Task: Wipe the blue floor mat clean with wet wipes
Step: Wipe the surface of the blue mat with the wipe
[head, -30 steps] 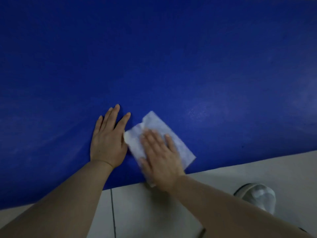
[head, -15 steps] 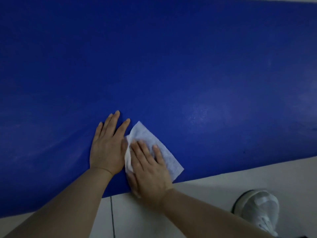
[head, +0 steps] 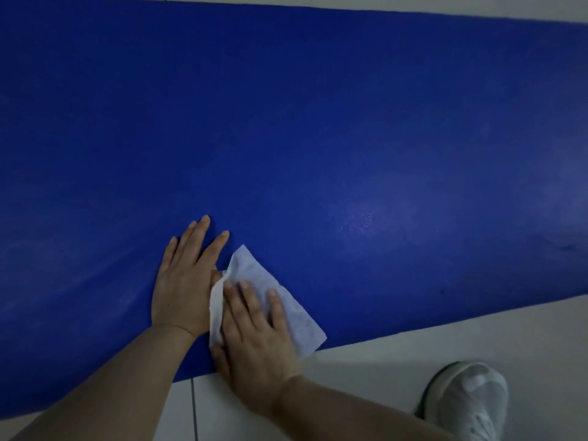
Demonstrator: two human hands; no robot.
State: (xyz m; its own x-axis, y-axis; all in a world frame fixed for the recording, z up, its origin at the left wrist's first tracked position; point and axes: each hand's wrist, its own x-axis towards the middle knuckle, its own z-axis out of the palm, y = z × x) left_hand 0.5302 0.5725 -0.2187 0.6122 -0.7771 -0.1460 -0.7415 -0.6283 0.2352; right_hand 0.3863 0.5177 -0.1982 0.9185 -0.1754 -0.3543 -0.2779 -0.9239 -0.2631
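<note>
A large blue floor mat [head: 318, 122] fills most of the view. On its near edge lies a white wet wipe [head: 254, 275], spread flat and slightly folded on its left side. My right hand [head: 254, 338] presses down on the wipe with straight fingers. Just to the left of the wipe, my left hand [head: 184, 281] lies flat on the mat, fingers spread and touching the wipe's left edge. A faint damp sheen shows on the mat to the right of the hands.
Pale floor tiles [head: 413, 361] run along the mat's near edge, with a tile joint below my left forearm. My white sneaker [head: 467, 405] stands on the tiles at the lower right. A strip of tile shows past the mat's far edge.
My right hand has slid the wipe leftward and toward me, up against my left hand. The view has tilted down, so the shoe and the mat's far edge show more.
</note>
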